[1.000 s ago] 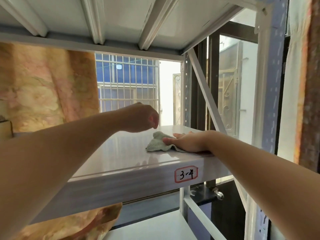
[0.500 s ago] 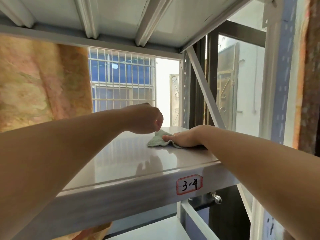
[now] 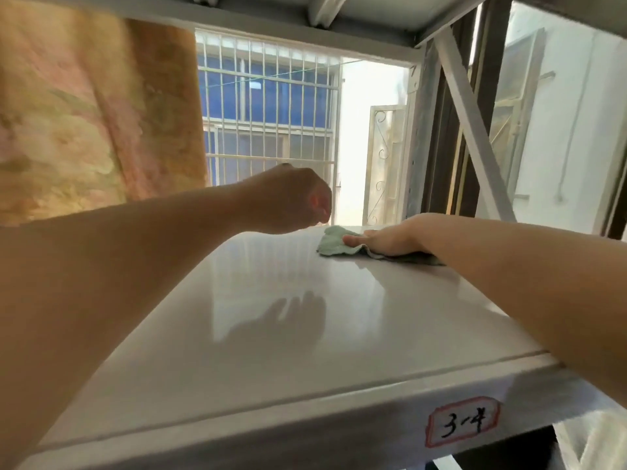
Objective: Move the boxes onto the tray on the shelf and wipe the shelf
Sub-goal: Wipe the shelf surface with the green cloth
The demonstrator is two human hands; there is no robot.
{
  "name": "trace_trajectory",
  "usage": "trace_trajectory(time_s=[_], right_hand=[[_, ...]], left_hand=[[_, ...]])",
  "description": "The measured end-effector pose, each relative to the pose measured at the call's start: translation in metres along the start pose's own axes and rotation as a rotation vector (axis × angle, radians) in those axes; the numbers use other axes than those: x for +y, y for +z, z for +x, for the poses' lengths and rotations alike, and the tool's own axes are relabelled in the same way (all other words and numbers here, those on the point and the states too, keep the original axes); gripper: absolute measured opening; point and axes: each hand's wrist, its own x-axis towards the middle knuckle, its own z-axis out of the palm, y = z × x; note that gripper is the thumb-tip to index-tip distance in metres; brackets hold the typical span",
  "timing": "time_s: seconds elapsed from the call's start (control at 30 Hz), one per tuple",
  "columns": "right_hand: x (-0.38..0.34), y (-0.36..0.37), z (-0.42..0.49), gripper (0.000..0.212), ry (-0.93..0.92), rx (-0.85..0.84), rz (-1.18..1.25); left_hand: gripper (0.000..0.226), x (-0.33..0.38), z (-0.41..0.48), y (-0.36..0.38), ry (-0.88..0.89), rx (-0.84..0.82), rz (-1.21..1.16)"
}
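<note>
Toward the far right corner of the glossy white metal shelf (image 3: 271,334), a small pale-green cloth (image 3: 330,244) lies crumpled under the right hand (image 3: 393,237), whose fingers lie flat and straight on it, pressing rather than gripping. The left hand (image 3: 288,201) hovers just beside it above the shelf, curled into a fist with nothing visible inside. The cloth looks light, soft and limp, likely to bunch and slide easily on so slick a surface; a spread palm over its middle should hold it best. Neither boxes nor tray are in view.

Storeroom, metal racking (image 3: 305,334) (label (image 3: 462,421) "3-4"), barred window (image 3: 268,123)
</note>
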Motion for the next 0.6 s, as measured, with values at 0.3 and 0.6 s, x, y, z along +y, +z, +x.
trace_trajectory(time_s=[0.3, 0.6], right_hand=[[0.003, -0.007, 0.068, 0.090, -0.086, 0.069, 0.048], [-0.009, -0.019, 0.087, 0.090, -0.085, 0.049, -0.033]], left_hand=[[0.023, -0.013, -0.007, 0.013, -0.072, -0.094, 0.112], [0.026, -0.020, -0.010, 0.011, -0.038, -0.144, 0.312]])
